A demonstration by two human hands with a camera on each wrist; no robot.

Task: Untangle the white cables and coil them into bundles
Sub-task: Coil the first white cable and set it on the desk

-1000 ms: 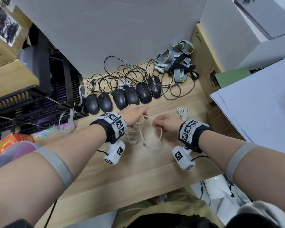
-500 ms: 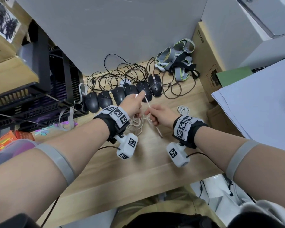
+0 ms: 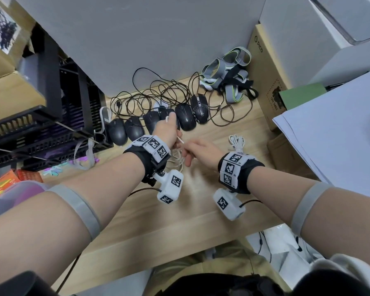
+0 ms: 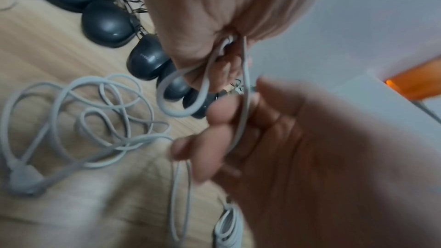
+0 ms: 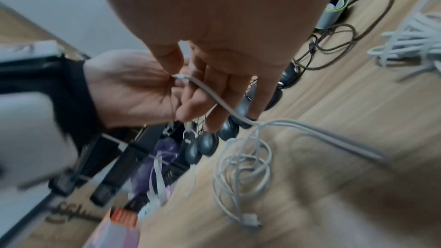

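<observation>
A white cable (image 3: 181, 140) runs between my two hands above the wooden desk (image 3: 201, 210). My left hand (image 3: 169, 124) is raised near the mice, and its curled fingers grip the cable with a short loop (image 4: 176, 97) hanging out. My right hand (image 3: 188, 151) pinches the same cable (image 5: 214, 97) between thumb and fingers. The rest of the cable lies in loose tangled loops (image 4: 95, 120) on the desk under the hands, with its plug (image 5: 250, 220) lying free. A coiled white bundle (image 3: 236, 142) lies just right of my right hand.
A row of black mice (image 3: 135, 129) with tangled black cords (image 3: 158, 92) lies behind the hands. Grey straps (image 3: 229, 75) and a cardboard box (image 3: 263, 67) stand at the back right. A black rack (image 3: 41, 129) is at the left, papers (image 3: 329, 129) at the right.
Both hands have moved away from me toward the mice. The left hand has risen and drawn the cable up, while the right hand followed along it. The loose loops stayed on the desk.
</observation>
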